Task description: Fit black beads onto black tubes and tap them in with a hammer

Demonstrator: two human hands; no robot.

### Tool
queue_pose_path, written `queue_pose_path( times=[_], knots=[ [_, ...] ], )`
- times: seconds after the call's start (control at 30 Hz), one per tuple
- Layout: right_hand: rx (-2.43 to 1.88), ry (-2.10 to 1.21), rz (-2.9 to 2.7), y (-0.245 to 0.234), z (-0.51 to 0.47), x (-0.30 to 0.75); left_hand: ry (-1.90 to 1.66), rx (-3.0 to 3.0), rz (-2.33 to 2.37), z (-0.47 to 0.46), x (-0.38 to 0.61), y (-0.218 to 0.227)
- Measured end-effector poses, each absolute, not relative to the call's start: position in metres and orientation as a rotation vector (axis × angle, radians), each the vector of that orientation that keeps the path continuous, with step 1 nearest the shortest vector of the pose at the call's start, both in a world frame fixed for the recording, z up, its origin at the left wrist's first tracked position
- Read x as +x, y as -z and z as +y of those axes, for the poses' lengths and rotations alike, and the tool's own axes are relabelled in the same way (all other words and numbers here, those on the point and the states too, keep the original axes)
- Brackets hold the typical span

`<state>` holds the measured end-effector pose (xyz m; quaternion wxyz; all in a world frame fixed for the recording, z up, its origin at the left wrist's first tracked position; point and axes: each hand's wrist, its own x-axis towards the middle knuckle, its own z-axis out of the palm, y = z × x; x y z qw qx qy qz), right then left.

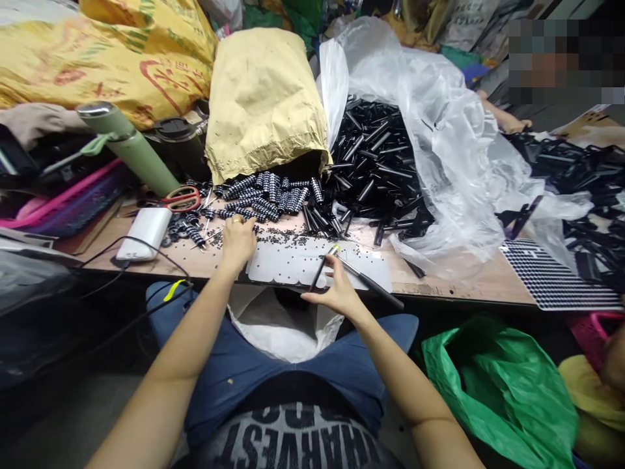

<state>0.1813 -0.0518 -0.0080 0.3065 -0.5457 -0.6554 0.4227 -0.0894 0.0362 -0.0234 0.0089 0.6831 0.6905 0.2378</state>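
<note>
My left hand [237,242] reaches over a white perforated plate [293,264] at the table's front edge, fingers curled down among small dark beads [288,236]; what they pinch is hidden. My right hand [336,291] is closed on a thin black rod [319,269] with a yellow-green tip, its lower end over the plate's front edge. A second long black rod [374,284] lies beside that hand. Striped black-and-white cylinders [266,195] spill from a tan paper sack [263,98] behind the plate.
Black tubes [375,163] are heaped on clear plastic sheeting [439,130]. At left stand a green flask [129,146], red-handled scissors [180,198] and a white power bank [144,233]. A green bag [498,384] and a white bag [278,332] sit below the table. Another person's hand [512,122] rests far right.
</note>
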Motion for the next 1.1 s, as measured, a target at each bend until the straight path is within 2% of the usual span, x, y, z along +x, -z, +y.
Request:
queue_pose_path(
  times=[0.07, 0.13, 0.23, 0.33, 0.4, 0.6, 1.1],
  knots=[
    [-1.468, -0.994, -1.936, 0.016, -0.049, 0.174, -0.468, 2.271, 2.088, 0.06, -0.113, 0.026],
    [-1.492, -0.883, -2.053, 0.024, -0.044, 0.168, -0.404, 2.364, 1.989, 0.072, -0.122, 0.027],
    [-1.497, -0.78, -2.107, 0.031, -0.036, 0.163, -0.748, 2.287, 1.825, 0.069, -0.11, 0.025],
    [-1.401, -0.774, -2.134, 0.023, -0.032, 0.162, -1.241, 1.827, 1.629, 0.048, -0.079, 0.018],
    [-1.314, -0.747, -2.146, 0.012, -0.03, 0.16, -1.374, 1.499, 1.455, 0.031, -0.055, 0.012],
    [-1.167, -0.63, -2.15, -0.01, -0.028, 0.16, -1.403, 1.05, 1.122, 0.009, -0.012, 0.007],
    [-1.053, -0.484, -2.163, -0.016, -0.02, 0.163, -1.308, 0.637, 0.987, 0.006, 0.011, 0.006]
  ],
)
